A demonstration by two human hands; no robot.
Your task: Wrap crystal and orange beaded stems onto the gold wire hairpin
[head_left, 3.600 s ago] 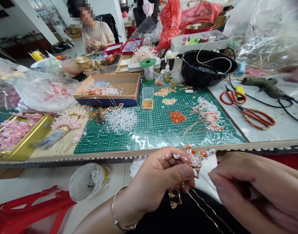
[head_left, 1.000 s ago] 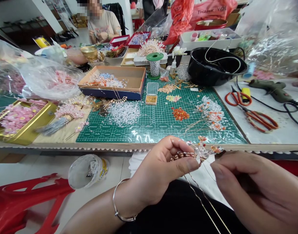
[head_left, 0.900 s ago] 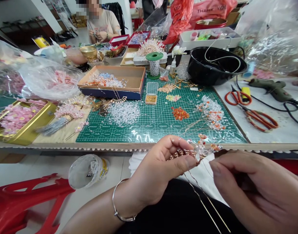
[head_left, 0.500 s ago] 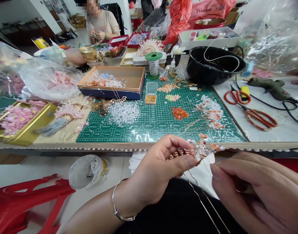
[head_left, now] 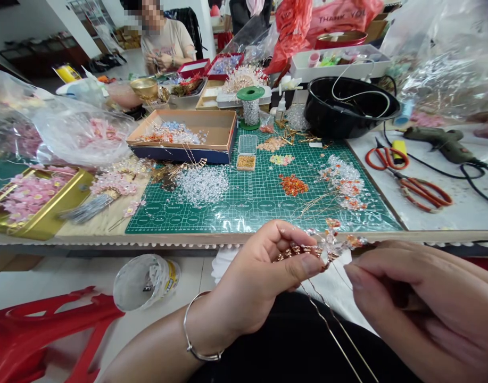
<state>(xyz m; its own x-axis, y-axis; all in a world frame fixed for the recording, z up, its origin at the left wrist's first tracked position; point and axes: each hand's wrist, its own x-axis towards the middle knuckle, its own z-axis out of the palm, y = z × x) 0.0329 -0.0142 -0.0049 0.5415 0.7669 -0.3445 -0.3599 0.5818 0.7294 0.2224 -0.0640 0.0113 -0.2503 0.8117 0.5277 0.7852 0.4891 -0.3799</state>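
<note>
My left hand (head_left: 263, 276) pinches a beaded hairpin ornament (head_left: 329, 242) of clear and orange beads on gold wire, just below the table edge over my lap. Two long gold prongs (head_left: 335, 343) run down from it toward the lower right. My right hand (head_left: 419, 303) is curled close to the ornament's right side, fingers together; I cannot see what it grips. A silver bangle (head_left: 198, 332) circles my left wrist.
A green cutting mat (head_left: 259, 199) holds piles of clear beads (head_left: 201, 183) and orange beads (head_left: 294, 184). Red scissors (head_left: 411, 178), a glue gun (head_left: 439, 141), a black bowl (head_left: 349, 109), a cardboard tray (head_left: 212, 133) and a gold tin (head_left: 40, 205) lie about. Another person sits at the far end.
The ornament has been turned since the earliest frame, its gold base now inside my left fingers. Over the last second both hands have barely shifted.
</note>
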